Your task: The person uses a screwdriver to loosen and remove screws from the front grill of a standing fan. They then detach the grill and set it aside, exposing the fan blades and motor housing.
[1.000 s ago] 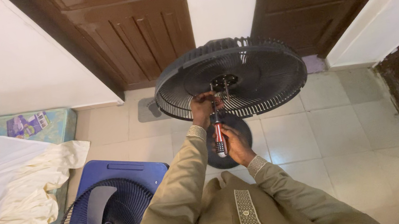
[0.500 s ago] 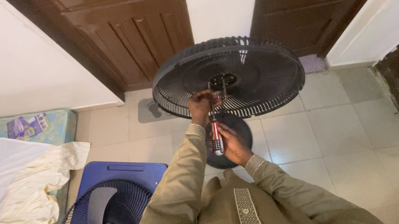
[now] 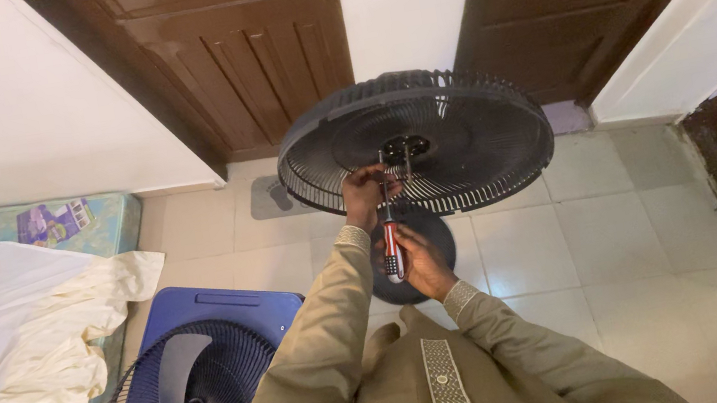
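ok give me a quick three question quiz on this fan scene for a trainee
1. True or false: the right hand grips a screwdriver with a red, white and black handle.
2. Multiple choice: the left hand is at A) the door handle, B) the black fan guard near its hub, C) the white sheet.
3. Short answer: what lies on the blue box at lower left?

Key:
1. True.
2. B; the fingers sit beside the screwdriver shaft, close to the centre of the guard.
3. A second fan guard holding a grey fan blade.
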